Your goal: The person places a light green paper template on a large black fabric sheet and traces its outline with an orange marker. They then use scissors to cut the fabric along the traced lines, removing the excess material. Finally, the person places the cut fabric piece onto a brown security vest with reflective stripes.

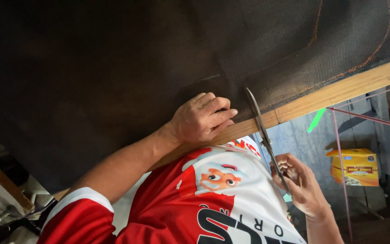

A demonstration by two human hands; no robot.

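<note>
Left hand presses flat on dark fabric at the tabletop edge; right hand, at 4 o'clock, grips scissors.

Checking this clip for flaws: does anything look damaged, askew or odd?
Nothing stands out. The left hand presses the dark mesh fabric flat at the wooden table edge; the right hand holds scissors.

Hands w/ scissors, dark fabric
</note>
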